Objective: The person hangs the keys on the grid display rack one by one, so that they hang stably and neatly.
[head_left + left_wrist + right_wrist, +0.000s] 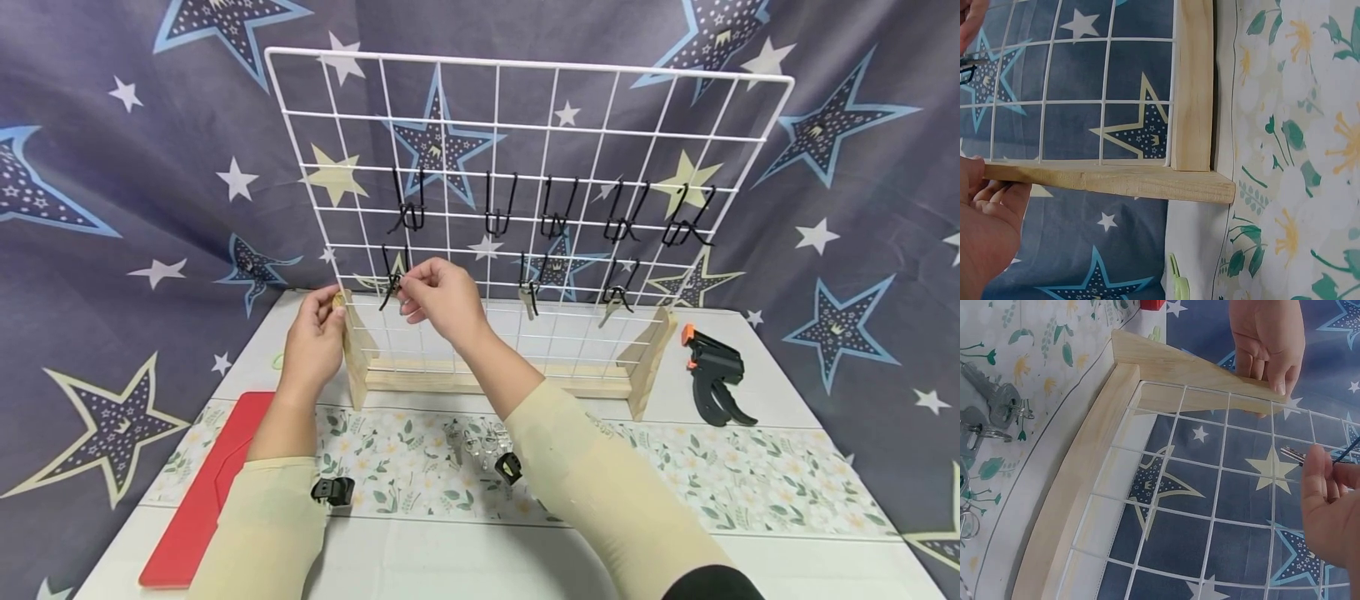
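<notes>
My left hand grips the upper end of the left wooden support of a white wire grid rack. At the left hook of the lower row, my right hand pinches a small metal key; its blade shows past the fingertips, while its head is hidden by the fingers. Another key hangs from the middle lower hook, and one more key hangs from the right lower hook. Several black double hooks line the row above.
Several loose keys with rings lie on the floral strip before the rack. To the right lies a black gun-shaped tool with orange tips. A red board lies at the left, and a star-patterned curtain hangs behind.
</notes>
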`<act>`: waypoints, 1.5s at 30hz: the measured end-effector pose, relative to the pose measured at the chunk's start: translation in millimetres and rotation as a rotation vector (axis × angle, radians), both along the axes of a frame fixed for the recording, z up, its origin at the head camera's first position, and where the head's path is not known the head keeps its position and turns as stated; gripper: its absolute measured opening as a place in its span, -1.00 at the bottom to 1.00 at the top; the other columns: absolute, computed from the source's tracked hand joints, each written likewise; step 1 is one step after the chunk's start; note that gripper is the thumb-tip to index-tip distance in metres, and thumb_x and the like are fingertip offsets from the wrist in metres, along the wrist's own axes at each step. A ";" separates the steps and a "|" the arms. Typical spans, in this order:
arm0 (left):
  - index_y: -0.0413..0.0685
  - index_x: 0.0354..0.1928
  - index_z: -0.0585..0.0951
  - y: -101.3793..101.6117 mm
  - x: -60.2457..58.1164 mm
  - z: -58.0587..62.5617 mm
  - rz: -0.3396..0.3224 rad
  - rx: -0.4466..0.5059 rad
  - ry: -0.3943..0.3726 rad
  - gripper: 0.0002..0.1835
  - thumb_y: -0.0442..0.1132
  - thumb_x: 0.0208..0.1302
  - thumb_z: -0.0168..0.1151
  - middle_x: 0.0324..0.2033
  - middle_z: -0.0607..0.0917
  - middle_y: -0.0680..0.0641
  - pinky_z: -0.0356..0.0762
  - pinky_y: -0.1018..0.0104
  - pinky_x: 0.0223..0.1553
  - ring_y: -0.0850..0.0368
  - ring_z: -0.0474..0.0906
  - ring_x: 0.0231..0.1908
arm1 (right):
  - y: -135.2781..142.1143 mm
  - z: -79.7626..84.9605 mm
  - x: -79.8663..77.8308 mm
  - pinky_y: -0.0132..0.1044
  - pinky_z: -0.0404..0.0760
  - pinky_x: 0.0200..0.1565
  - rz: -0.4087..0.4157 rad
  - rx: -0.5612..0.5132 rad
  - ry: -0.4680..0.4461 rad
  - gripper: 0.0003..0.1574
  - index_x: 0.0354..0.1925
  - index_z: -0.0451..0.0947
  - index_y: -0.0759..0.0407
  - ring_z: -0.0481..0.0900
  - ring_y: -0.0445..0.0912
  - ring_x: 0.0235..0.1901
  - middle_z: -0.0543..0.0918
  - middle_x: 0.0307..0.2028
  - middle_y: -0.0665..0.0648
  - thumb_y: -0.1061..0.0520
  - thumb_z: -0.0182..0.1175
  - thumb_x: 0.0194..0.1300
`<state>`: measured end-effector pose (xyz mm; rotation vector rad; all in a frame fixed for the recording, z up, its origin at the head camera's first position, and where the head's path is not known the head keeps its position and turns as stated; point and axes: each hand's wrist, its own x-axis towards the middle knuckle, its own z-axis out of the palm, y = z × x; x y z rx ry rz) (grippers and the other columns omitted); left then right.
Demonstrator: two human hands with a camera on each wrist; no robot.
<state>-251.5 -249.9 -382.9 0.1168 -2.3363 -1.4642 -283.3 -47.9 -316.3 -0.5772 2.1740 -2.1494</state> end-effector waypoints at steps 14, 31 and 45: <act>-0.02 0.41 0.29 1.4 -0.1 -0.3 -0.004 0.015 0.002 -0.55 -0.15 0.55 -0.11 0.35 0.44 -0.14 0.38 0.19 0.37 0.07 0.37 0.33 | 24.1 -11.0 8.8 -0.21 0.78 -0.35 0.073 0.121 0.084 -0.85 -0.19 0.51 0.25 0.69 -0.02 -0.45 0.69 -0.37 0.22 0.15 0.17 0.41; -0.06 0.40 0.29 0.9 -1.8 -0.5 -0.002 0.010 0.010 -0.55 -0.16 0.56 -0.12 0.35 0.44 -0.16 0.39 0.22 0.36 0.04 0.37 0.33 | 95.1 -43.6 28.9 -0.19 0.77 -0.27 0.190 0.316 0.079 -0.85 -0.18 0.53 0.16 0.67 0.01 -0.37 0.67 -0.31 0.23 0.09 0.19 0.39; -0.05 0.42 0.27 2.5 -0.9 -0.1 -0.005 0.018 0.001 -0.55 -0.18 0.56 -0.13 0.36 0.43 -0.14 0.37 0.21 0.37 0.07 0.36 0.34 | 152.2 -74.4 39.3 -0.31 0.66 -0.37 0.180 0.762 0.124 -0.91 -0.16 0.56 0.06 0.61 -0.16 -0.45 0.68 -0.35 0.10 0.10 0.20 0.39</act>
